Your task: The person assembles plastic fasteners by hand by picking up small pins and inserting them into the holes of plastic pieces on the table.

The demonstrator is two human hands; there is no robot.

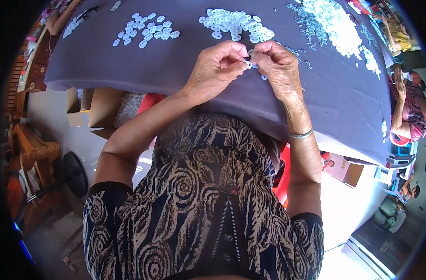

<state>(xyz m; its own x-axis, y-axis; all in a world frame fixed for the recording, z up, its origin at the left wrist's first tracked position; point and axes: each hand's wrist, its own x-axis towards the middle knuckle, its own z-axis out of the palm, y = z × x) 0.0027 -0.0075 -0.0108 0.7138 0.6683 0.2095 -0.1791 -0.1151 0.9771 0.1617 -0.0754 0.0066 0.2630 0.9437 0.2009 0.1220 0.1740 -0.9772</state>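
- Head view: a small white piece [249,64] was at the fingertips, on the near side of the middle pile [232,22] of white ovals; it looked pale and rounded with a dark spot, its outline partly hidden.
- The left hand [214,70], nearer than that pile, had its grip pinching the piece between thumb and forefinger.
- The right hand [282,70], nearer than the pile too, had its grip drawn together; exactly what it pinched, I couldn't tell.

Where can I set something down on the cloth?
Free: cloth between the left white cluster and the near edge; also right of the right hand, nearer than the white heap. Crowded: the heap with dark bits alongside; the middle cluster.
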